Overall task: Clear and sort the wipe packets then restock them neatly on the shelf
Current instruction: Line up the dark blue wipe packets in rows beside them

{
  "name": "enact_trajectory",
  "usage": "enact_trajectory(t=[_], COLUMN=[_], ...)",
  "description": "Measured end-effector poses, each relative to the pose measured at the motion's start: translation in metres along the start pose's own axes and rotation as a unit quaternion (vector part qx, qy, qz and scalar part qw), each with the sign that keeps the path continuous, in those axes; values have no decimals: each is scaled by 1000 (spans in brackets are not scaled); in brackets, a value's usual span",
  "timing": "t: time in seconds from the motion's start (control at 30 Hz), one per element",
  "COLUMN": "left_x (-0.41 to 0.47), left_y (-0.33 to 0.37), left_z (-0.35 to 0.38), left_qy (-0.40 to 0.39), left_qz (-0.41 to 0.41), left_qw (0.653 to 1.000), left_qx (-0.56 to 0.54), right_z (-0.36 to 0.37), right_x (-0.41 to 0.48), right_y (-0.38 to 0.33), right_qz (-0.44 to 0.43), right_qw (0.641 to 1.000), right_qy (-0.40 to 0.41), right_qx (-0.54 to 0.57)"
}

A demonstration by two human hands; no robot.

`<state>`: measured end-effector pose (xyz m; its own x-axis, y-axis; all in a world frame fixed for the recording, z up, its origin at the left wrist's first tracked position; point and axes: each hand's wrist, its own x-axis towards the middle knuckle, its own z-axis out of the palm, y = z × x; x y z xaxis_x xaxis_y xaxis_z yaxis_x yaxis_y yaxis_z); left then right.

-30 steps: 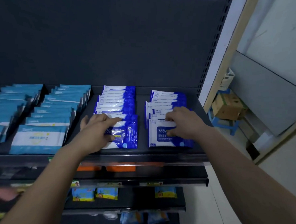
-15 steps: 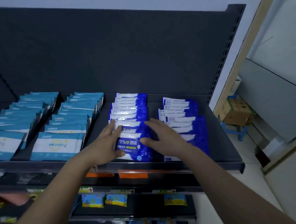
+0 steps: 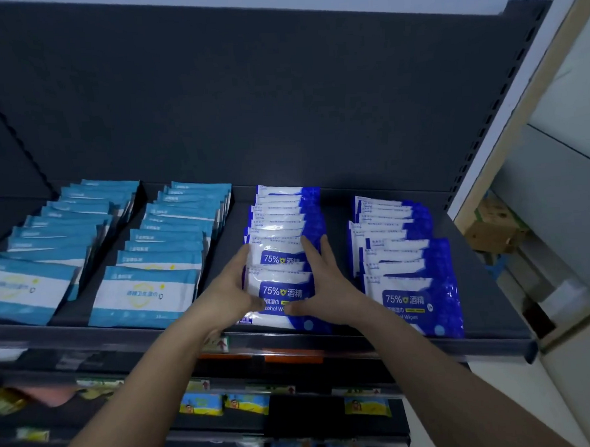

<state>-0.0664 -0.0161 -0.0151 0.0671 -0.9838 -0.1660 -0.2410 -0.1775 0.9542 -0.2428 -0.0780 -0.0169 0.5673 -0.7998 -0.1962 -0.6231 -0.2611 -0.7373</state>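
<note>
On the dark shelf (image 3: 491, 336) lie four rows of wipe packets. Two rows are dark blue and white alcohol wipes: a middle row (image 3: 279, 217) and a right row (image 3: 405, 268). My left hand (image 3: 233, 288) presses with straight fingers against the left side of the middle row's front packets (image 3: 283, 292). Against their right side lies my right hand (image 3: 327, 283), fingers straight. The packets sit squeezed between both palms. Two rows of light blue packets, one (image 3: 159, 264) beside the alcohol wipes and one (image 3: 45, 250) at the far left, overlap front to back.
A dark back panel (image 3: 246, 99) rises behind the shelf. Lower shelves hold small yellow and blue packets (image 3: 224, 403). To the right stand a pale wall (image 3: 575, 113), cardboard boxes (image 3: 492, 233) and a blue stool on the floor.
My right hand left the right row and came to the middle row. Both hands now press the front alcohol packets from either side. The view tilted upward.
</note>
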Motion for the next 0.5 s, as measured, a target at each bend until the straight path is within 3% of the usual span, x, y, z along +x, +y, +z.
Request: enact_trajectory(t=[0.17, 0.27, 0.37, 0.43, 0.5], left_x=[11, 16, 17, 15, 13], left_y=[-16, -10, -3, -5, -6], left_z=[-1, -3, -4, -2, 0], left_qy=[-36, 30, 62, 93, 140], left_qz=[-58, 19, 106, 131, 128], left_qw=[995, 992, 932, 913, 920], left_qx=[68, 124, 341, 375, 343], right_z=[1, -1, -4, -7, -8], right_x=[3, 5, 7, 8, 8], right_y=[3, -2, -6, -5, -5], right_qz=[-14, -83, -100, -95, -93], right_qw=[997, 982, 985, 990, 991], right_qy=[-19, 91, 38, 28, 42], right_qx=[-72, -146, -133, -102, -88])
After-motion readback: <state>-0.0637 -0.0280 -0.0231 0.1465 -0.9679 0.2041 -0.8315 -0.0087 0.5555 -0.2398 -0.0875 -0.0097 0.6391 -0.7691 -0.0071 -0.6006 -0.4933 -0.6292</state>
